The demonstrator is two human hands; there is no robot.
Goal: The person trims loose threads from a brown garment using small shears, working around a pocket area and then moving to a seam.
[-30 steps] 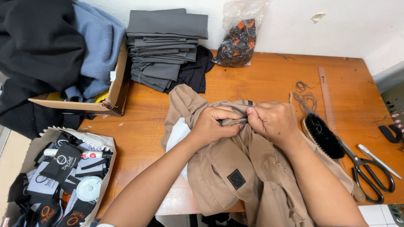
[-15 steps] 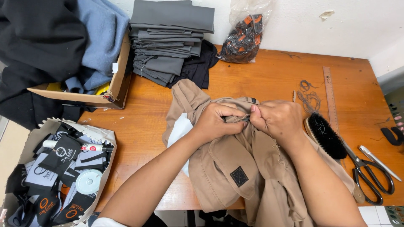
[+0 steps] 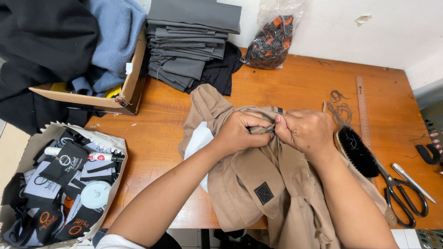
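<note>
A tan garment (image 3: 249, 184) with a small dark square patch (image 3: 264, 192) lies bunched on the wooden table (image 3: 295, 87). My left hand (image 3: 240, 131) pinches a fold of its upper edge. My right hand (image 3: 307, 131) presses against the same fold, fingers closed on a small dark tool (image 3: 270, 129) held at the fabric. White lining (image 3: 198, 140) shows at the garment's left side. Both hands meet at the middle of the table.
A black brush (image 3: 359, 151), scissors (image 3: 401, 193), a pen (image 3: 414, 182) and a ruler (image 3: 362, 108) lie to the right. Folded grey cloth (image 3: 189, 46) and a plastic bag (image 3: 272, 41) sit at the back. A cardboard box (image 3: 124, 92) of clothing and a box of labels (image 3: 60, 180) stand at left.
The hands stay together on the garment's fold with only small finger shifts. The view has tilted slightly.
</note>
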